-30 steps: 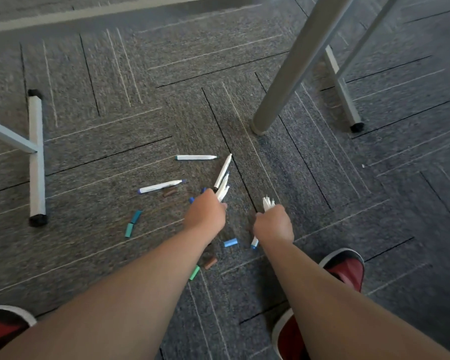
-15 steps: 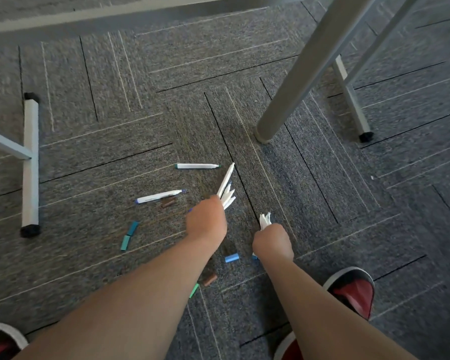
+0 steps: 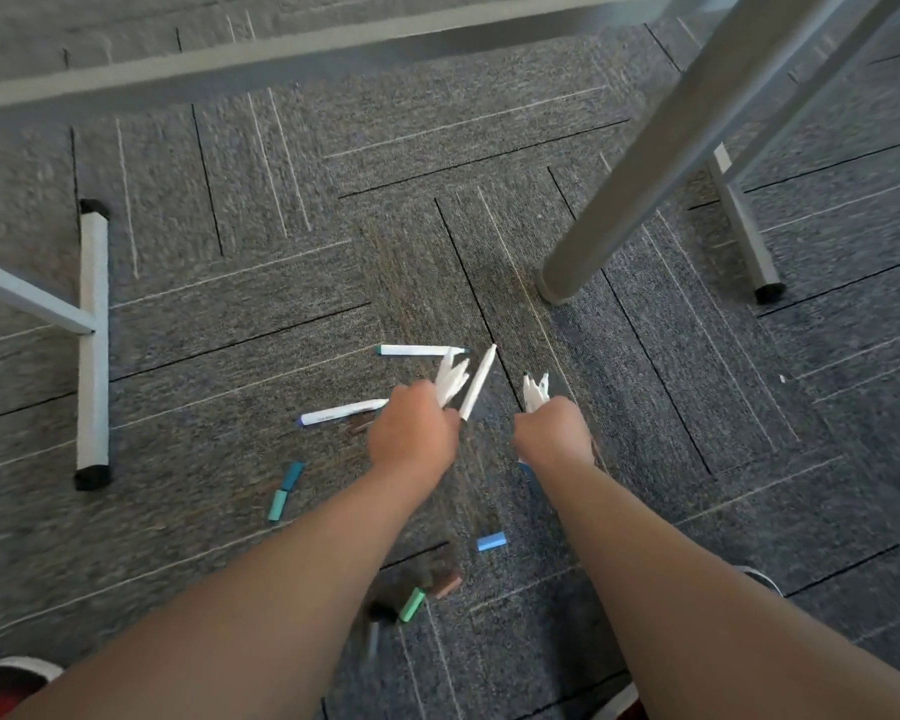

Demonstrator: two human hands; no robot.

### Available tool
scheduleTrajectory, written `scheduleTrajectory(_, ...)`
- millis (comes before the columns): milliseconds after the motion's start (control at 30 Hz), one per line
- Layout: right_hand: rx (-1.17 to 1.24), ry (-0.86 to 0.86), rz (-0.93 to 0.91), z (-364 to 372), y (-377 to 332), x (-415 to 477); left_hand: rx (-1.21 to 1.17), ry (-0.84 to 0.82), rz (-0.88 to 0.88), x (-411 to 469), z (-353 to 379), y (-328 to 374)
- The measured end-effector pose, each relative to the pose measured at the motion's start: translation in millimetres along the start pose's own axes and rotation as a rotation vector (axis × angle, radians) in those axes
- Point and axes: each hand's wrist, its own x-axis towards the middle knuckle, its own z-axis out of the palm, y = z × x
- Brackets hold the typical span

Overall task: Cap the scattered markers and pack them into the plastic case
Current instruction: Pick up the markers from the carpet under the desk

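At centre frame, the left hand [image 3: 414, 431] clutched a fan of white markers [image 3: 453, 381] and the right hand [image 3: 552, 433] gripped a smaller bundle [image 3: 535, 392], likely gathering them for capping. One loose marker [image 3: 419, 350] lay just above, another marker [image 3: 344, 412] to the left. A teal cap [image 3: 292, 475], a blue cap [image 3: 491, 541] and a green cap [image 3: 411, 604] lay lower down. A table leg [image 3: 645, 163] stood close at upper right; no plastic case showed.

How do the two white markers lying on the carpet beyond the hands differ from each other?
The farther marker lies almost level across the view; the nearer marker slants, right end higher. The farther marker's end is teal; the nearer marker's is blue. The nearer marker's right end reaches the left hand; the farther marker lies beyond it. Both have white barrels and lie flat on the carpet.
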Motion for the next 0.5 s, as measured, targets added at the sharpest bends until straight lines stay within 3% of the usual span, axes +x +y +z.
scheduleTrajectory(300,-0.12,0.014,-0.022,25,-55,4,0.3,-0.014,0.086,50,-46,-90)
scheduleTrajectory(500,-0.096,0.017,0.019,43,-65,8,0.322,-0.107,0.225,58,-43,-110)
